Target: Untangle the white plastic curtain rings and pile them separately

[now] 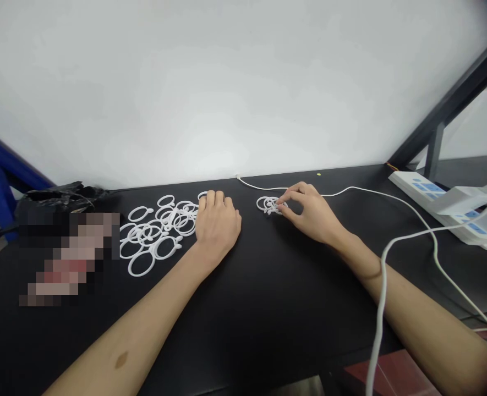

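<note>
At the small cluster: right-hand pinch, rings split in two lots

Reaches with right hand (310, 213) to right edge of small cluster of white rings (269, 204), with thumb and index fingertips drawn close together there; cannot tell if clamped on a ring. Rests left hand (217, 223) palm down, fingers side by side, over right edge of larger spread of white rings (168, 218); cannot tell if gripping any, with fingertips out of sight.

Probably partway, judging by split: small bunch near right hand, many more loose and overlapping at left. No exact count possible; unclear which lot to call finished.

Farther out, on black tabletop (268, 308): white cable (353, 188) behind right hand, power strip (417, 183) at far right, black plastic bag (72, 193) at far left. Behind everything, pale wall (226, 82).
</note>
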`<act>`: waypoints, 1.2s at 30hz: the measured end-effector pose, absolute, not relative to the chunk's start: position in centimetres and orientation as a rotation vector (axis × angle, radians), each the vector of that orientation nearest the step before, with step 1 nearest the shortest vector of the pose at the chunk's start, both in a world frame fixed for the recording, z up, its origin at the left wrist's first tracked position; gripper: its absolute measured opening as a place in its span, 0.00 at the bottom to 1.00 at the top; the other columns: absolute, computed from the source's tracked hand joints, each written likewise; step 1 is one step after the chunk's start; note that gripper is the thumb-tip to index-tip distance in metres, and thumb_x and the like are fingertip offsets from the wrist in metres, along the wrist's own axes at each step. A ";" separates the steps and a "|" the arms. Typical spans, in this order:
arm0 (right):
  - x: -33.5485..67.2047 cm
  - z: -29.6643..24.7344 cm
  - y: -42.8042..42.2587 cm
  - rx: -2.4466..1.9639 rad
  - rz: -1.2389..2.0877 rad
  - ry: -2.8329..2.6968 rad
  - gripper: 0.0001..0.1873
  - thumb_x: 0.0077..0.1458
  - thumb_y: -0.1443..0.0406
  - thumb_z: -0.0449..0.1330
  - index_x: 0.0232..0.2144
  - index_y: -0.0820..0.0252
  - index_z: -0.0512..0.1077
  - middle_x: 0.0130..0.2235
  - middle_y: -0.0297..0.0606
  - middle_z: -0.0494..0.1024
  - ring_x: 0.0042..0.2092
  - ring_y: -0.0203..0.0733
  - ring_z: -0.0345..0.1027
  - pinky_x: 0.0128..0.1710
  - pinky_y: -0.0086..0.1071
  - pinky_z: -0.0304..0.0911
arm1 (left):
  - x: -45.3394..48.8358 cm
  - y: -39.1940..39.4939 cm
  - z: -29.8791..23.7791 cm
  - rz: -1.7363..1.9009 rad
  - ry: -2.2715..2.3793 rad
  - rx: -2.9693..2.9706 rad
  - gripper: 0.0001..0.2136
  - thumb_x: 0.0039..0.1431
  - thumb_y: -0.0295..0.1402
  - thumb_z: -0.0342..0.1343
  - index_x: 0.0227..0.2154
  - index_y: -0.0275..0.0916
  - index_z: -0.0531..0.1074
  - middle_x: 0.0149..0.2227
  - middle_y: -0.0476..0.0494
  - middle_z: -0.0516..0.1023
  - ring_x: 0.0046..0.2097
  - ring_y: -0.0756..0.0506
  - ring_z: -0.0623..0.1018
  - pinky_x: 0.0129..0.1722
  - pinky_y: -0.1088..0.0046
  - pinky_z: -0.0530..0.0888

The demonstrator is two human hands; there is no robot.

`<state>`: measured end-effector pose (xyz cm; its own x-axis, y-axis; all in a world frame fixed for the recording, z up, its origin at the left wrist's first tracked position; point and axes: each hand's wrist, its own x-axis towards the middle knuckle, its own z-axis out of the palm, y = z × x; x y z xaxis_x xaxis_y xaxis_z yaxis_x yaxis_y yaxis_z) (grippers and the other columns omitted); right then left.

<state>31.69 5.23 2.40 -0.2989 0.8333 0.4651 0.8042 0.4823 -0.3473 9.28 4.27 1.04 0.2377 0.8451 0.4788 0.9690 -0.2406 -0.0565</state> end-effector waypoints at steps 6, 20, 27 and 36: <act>31.7 2.4 5.2 -1.361 0.033 -2.065 0.07 0.59 0.62 0.58 0.35 0.55 0.76 0.41 0.41 0.72 0.44 0.48 0.64 0.47 0.45 0.63 | 9.0 3.8 1.5 -0.501 -1.678 -2.158 0.10 0.63 0.30 0.48 0.42 0.33 0.73 0.44 0.31 0.73 0.47 0.33 0.69 0.45 0.54 0.67; 25.5 3.7 0.4 -0.972 0.764 -2.175 0.06 0.61 0.63 0.56 0.39 0.58 0.71 0.42 0.39 0.75 0.36 0.36 0.68 0.38 0.33 0.66 | 6.3 -1.6 3.2 -0.963 -1.692 -2.977 0.09 0.67 0.33 0.47 0.32 0.41 0.70 0.31 0.50 0.72 0.37 0.46 0.69 0.42 0.66 0.66; 25.7 4.0 0.0 -0.948 1.288 -2.052 0.12 0.57 0.55 0.62 0.34 0.59 0.71 0.32 0.32 0.75 0.33 0.35 0.66 0.34 0.29 0.61 | 4.8 -2.6 4.2 -1.166 -2.130 -3.236 0.15 0.65 0.46 0.48 0.34 0.42 0.72 0.32 0.51 0.73 0.35 0.48 0.71 0.35 0.71 0.66; 25.4 3.9 -0.1 -0.774 1.695 -1.794 0.16 0.60 0.54 0.59 0.34 0.63 0.70 0.33 0.37 0.76 0.34 0.35 0.71 0.37 0.32 0.67 | 4.1 -1.9 4.4 -1.354 -2.088 -3.400 0.18 0.65 0.47 0.48 0.29 0.40 0.73 0.29 0.50 0.74 0.33 0.49 0.71 0.35 0.73 0.67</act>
